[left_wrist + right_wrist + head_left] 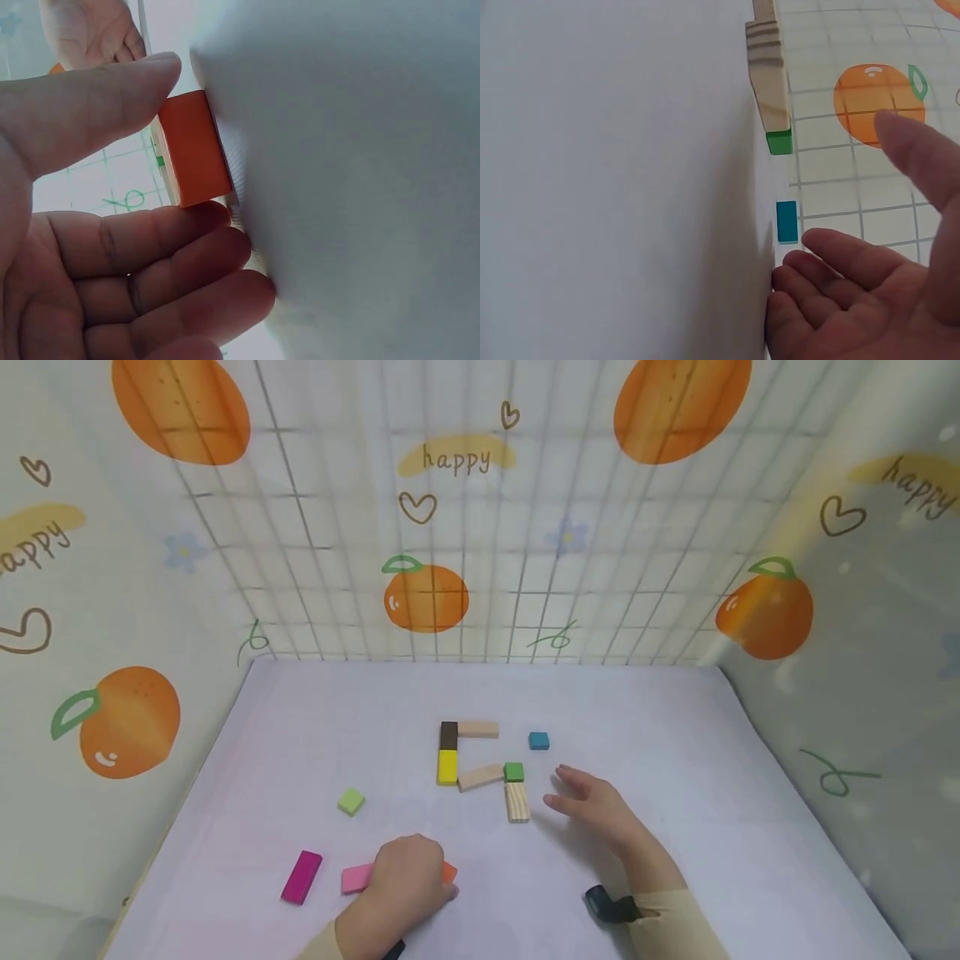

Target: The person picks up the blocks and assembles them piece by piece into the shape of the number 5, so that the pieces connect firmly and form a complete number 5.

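Observation:
My left hand rests low on the white table and pinches an orange block between thumb and fingers; the block only peeks out from under the hand in the head view. A pink block lies against that hand's left side. My right hand hovers with straight fingers just right of an upright wooden block, touching nothing. A green cube and a blue cube lie beyond its fingertips.
Mid-table lie a dark brown block, a yellow block, two more wooden blocks, the green cube and the blue cube. A light green cube and a magenta block lie left. Printed walls enclose three sides.

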